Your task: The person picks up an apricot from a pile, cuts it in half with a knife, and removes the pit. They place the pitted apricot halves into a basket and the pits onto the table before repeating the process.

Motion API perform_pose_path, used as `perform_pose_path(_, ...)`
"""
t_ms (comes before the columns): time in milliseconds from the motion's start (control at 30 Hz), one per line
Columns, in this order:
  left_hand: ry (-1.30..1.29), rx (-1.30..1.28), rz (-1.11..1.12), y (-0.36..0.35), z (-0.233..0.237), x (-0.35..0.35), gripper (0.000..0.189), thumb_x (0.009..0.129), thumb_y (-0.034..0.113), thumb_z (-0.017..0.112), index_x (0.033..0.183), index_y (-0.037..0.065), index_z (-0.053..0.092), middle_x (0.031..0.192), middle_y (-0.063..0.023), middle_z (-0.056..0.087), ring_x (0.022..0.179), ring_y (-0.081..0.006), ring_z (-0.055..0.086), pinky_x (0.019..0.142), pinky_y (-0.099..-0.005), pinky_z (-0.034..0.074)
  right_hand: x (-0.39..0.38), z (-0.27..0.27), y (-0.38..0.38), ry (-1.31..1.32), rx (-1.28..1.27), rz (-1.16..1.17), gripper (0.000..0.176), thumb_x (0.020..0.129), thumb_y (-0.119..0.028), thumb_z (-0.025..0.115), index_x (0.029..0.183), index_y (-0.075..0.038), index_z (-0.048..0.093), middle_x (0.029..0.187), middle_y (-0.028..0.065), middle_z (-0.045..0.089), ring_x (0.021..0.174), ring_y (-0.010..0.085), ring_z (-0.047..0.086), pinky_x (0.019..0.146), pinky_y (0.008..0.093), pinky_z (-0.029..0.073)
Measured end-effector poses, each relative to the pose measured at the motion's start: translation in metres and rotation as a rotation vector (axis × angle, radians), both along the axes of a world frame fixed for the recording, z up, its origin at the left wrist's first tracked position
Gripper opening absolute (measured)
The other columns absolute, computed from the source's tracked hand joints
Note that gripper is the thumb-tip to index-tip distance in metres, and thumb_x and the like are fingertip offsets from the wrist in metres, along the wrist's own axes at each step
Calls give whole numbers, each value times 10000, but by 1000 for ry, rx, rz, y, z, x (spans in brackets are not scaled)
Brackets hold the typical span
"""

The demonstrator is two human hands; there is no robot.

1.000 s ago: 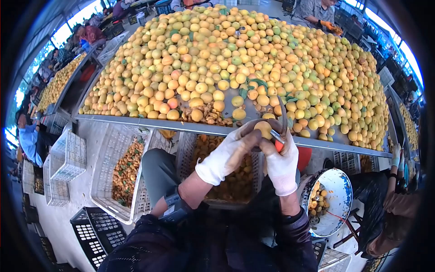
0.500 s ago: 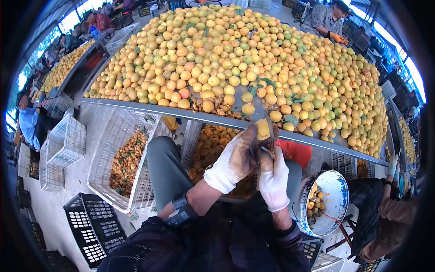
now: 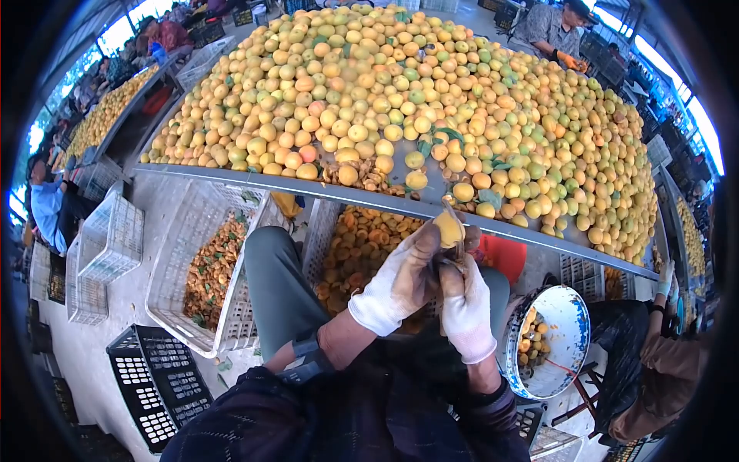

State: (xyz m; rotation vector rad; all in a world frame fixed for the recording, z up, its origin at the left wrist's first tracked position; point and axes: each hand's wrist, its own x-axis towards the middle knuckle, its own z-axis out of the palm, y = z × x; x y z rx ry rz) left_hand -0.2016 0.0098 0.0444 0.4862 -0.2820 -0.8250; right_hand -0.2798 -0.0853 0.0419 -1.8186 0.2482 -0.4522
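Note:
A yellow fruit [image 3: 448,229] is pinched in my left hand [image 3: 400,279], which wears a white glove with brown stains. Close beside it, my right hand [image 3: 465,304], gloved alike, is closed around something too small and hidden to name, touching the fruit's lower side. Both hands are just below the metal edge of a table [image 3: 308,188] heaped with yellow-orange fruits [image 3: 362,92]. Under them a crate [image 3: 314,245] holds halved fruits [image 3: 360,246].
On the left, a white crate [image 3: 171,285] holds brown-orange scraps; a black crate [image 3: 158,377] stands nearer. At right are a white-blue bucket [image 3: 566,319] with fruit pieces, a red container [image 3: 504,258] and a seated person [image 3: 654,369]. Another person [image 3: 550,35] works across the table.
The fruit in my left hand has turned, and a strip of it now sticks up at the top. The view has shifted slightly; both hands stay close together.

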Motion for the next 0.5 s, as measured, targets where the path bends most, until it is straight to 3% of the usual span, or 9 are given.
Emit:
perform_pose_path(33,30,6,10,-5,-6,-1,651,866,483,566,1344,69,410,1249,-85,541,1165,-198,510,988,-351,416,1,-3,-1,-69,-43,24,356,957,-205,503,1173,76,470,811,44,559,684,64,502,583,204,414)
perform_pose_path(167,-106,65,0,0,-3,2,664,857,496,583,1320,46,428,1206,-78,556,1152,-200,515,984,-325,406,-5,5,-7,-37,-177,-1,347,949,-196,505,1172,69,475,747,31,545,628,50,493,537,200,394)
perform_pose_path(233,-329,173,-10,9,-9,17,622,880,455,588,1296,15,446,1165,-67,569,1137,-183,517,973,-307,400,-10,13,-16,160,-130,73,312,924,-182,526,1138,45,506,827,245,622,789,412,635,638,368,495)
perform_pose_path(267,-566,307,-48,17,-8,31,564,904,384,584,1288,-7,451,1163,-60,569,1128,-158,514,967,-289,393,-12,11,-22,185,-107,104,316,917,-193,544,1131,39,520,753,177,622,663,314,645,583,333,480)
perform_pose_path(300,-562,309,-51,18,-6,33,564,904,384,584,1288,-7,451,1163,-60,569,1128,-158,514,967,-289,393,-13,10,-24,189,-104,102,316,917,-193,544,1131,39,520,753,177,622,663,314,645,583,333,480)
perform_pose_path(367,-592,391,-77,19,-2,35,404,912,301,575,1182,1,548,1071,-55,589,1004,-110,522,875,-242,403,-14,8,-25,334,220,155,338,918,-220,559,1137,34,517,671,70,568,563,146,566,521,280,438)
perform_pose_path(400,-383,283,-5,10,-9,23,404,911,273,583,1207,4,528,1087,-58,591,1008,-106,530,861,-242,417,-12,7,-22,332,217,160,338,918,-220,559,1137,34,517,671,70,568,563,146,566,521,280,438)
perform_pose_path(433,-232,164,-2,8,-15,15,535,915,285,580,1339,7,408,1221,-66,546,1121,-158,523,964,-287,409,-12,5,-14,263,299,126,336,924,-231,554,1134,28,517,672,32,540,563,97,514,508,256,413)
perform_pose_path(500,-74,61,-3,1,-19,1,562,911,300,588,1352,13,389,1248,-69,532,1134,-170,521,974,-294,411,-10,-8,-4,173,381,73,332,941,-240,531,1144,21,509,743,8,550,579,60,482,509,222,388)
